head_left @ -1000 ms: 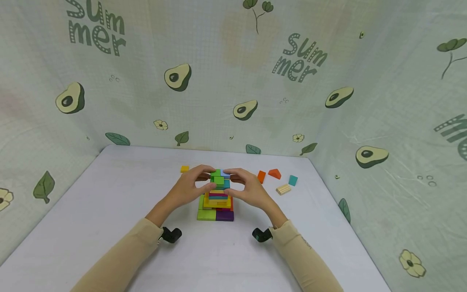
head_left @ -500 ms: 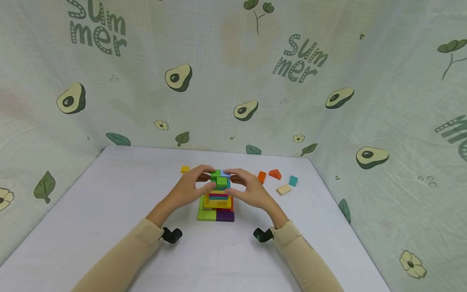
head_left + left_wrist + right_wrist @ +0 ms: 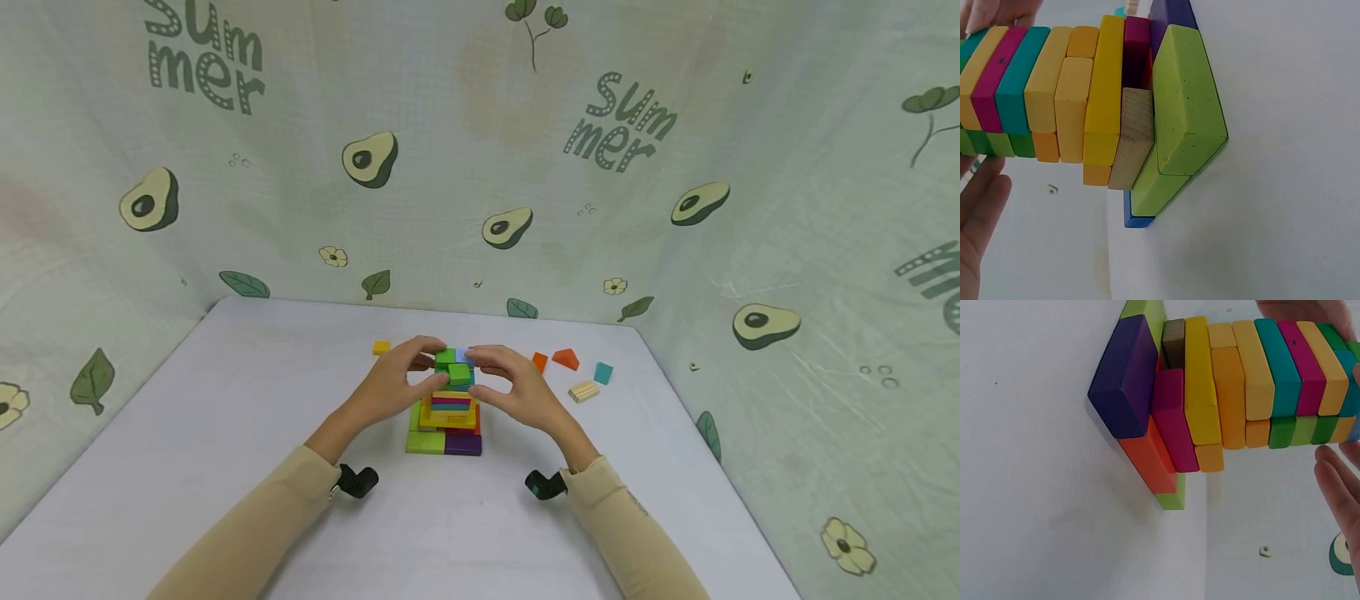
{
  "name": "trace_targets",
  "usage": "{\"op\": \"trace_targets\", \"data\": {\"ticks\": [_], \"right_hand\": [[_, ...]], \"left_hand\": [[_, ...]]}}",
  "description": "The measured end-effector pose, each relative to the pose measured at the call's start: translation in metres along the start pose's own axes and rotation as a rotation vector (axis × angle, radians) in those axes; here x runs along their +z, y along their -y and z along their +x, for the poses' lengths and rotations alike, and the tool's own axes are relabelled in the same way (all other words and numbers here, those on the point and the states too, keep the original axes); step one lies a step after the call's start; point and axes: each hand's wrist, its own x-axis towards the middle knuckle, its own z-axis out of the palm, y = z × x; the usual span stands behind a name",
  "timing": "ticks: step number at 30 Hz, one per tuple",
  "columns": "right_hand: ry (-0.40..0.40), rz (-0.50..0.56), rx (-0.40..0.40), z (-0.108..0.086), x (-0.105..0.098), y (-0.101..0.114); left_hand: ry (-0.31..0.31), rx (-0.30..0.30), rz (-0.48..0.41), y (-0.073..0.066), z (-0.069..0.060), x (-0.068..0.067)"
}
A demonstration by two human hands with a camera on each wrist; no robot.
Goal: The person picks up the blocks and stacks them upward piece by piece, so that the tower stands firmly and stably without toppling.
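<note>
A tower of colourful wooden blocks (image 3: 452,404) stands on the white table, on a wider base with a lime block (image 3: 425,442) and a purple block (image 3: 462,445) in front. My left hand (image 3: 387,385) is at the upper left side, its thumb tip touching a green block (image 3: 459,375) and its fingers by another green block (image 3: 445,358) at the top. Opposite, my right hand (image 3: 522,390) has its fingertips by a light blue block (image 3: 464,357) and its thumb at the upper right side. In the wrist views, the fingers stay loosely extended beside the upper layers (image 3: 1010,81).
Right of the tower lie an orange block (image 3: 539,362), a red-orange block (image 3: 566,359), a teal block (image 3: 603,372) and some pale sticks (image 3: 583,391). A yellow block (image 3: 381,347) lies behind the left hand. Patterned cloth (image 3: 450,167) walls the table's back and sides.
The front green block has shifted slightly right, with the left thumb beside it. The right hand has moved a little to the right. The tower's base stays in place.
</note>
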Motion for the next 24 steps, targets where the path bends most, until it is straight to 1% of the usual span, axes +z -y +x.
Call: {"op": "trace_targets", "data": {"ticks": [10, 15, 20, 24], "right_hand": [[0.007, -0.015, 0.016, -0.0004, 0.001, -0.0012], [-0.007, -0.019, 0.019, -0.0008, 0.0035, -0.0013], [-0.035, -0.013, 0.02, 0.0002, 0.007, -0.001], [-0.055, -0.011, 0.016, -0.0001, 0.009, -0.002]], "left_hand": [[-0.027, -0.017, 0.035, -0.0032, 0.0031, 0.0037], [-0.042, -0.028, 0.061, -0.004, 0.0046, 0.0061], [-0.037, -0.038, 0.056, -0.0053, 0.0039, 0.0058], [-0.019, -0.017, 0.033, -0.0039, 0.0018, 0.0037]]}}
